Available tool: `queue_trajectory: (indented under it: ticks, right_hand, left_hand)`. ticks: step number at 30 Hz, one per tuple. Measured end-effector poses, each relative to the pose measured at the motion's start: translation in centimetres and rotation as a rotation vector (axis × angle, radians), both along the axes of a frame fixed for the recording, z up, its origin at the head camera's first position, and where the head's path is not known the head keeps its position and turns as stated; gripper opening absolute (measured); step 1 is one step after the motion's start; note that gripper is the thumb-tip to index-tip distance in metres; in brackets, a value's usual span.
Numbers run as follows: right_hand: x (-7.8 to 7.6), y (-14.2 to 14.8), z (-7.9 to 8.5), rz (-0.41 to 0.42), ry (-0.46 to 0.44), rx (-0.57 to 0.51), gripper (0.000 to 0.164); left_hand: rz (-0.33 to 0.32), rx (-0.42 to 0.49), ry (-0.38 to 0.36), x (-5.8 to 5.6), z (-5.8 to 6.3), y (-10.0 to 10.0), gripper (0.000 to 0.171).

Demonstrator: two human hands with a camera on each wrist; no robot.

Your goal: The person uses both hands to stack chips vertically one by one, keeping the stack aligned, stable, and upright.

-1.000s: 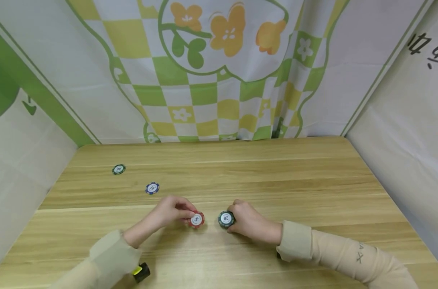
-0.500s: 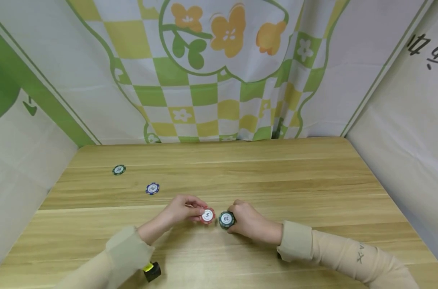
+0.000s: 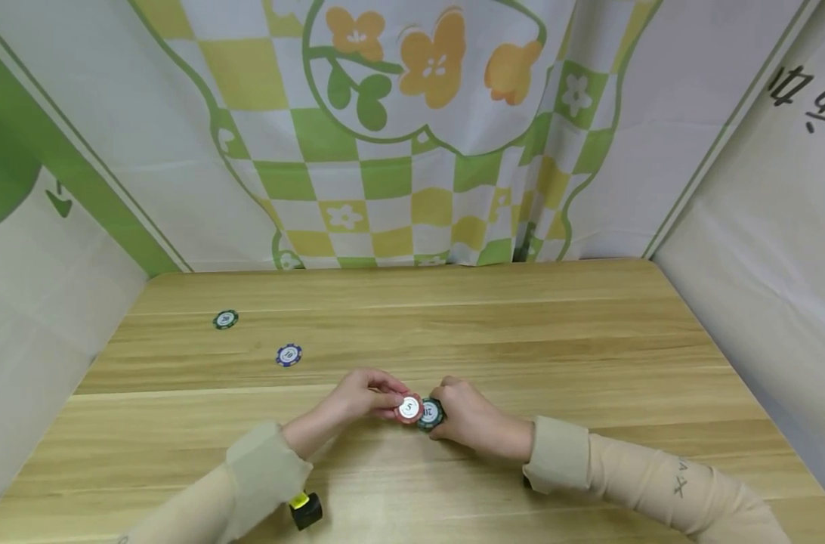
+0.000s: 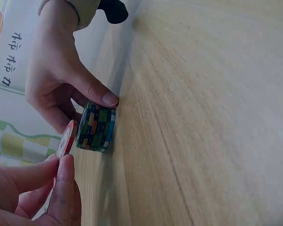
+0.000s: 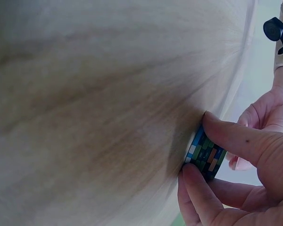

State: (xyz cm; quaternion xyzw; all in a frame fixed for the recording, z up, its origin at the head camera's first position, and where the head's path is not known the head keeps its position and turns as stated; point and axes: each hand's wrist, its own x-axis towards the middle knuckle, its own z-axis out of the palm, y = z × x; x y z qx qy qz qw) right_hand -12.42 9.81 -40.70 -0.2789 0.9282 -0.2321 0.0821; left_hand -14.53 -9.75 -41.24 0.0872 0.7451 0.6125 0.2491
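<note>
A red poker chip [image 3: 409, 408] marked 5 is pinched between the thumb and fingers of my left hand [image 3: 368, 394]. Its right edge overlaps the top of a short stack of poker chips [image 3: 431, 414], whose uppermost chip is dark green and marked 20. My right hand [image 3: 472, 417] grips that stack from the right, thumb on the near side and fingers on the far side. From the left wrist view, the stack [image 4: 96, 127] stands on the table with a blue-and-white chip at its bottom, and the red chip [image 4: 66, 140] is tilted beside its top.
Farther back on the left of the wooden table [image 3: 521, 325] lie a blue chip [image 3: 288, 355] marked 10 and a green chip [image 3: 225, 319] marked 20. A patterned curtain [image 3: 385, 174] hangs behind the table's far edge. A black wrist device [image 3: 307, 511] sits under the left sleeve.
My left hand has moved right with the red chip, from a gap beside the stack to over its left edge. My right hand stays on the stack.
</note>
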Motion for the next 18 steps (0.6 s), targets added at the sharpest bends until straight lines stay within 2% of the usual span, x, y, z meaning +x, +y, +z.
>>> queue_trajectory:
  ticks: [18]
  right_hand:
    - [0.0,0.0,0.0,0.002,0.005,0.002,0.033]
  left_hand:
    - [0.040,0.015,-0.035,0.0,-1.0,1.3,0.022]
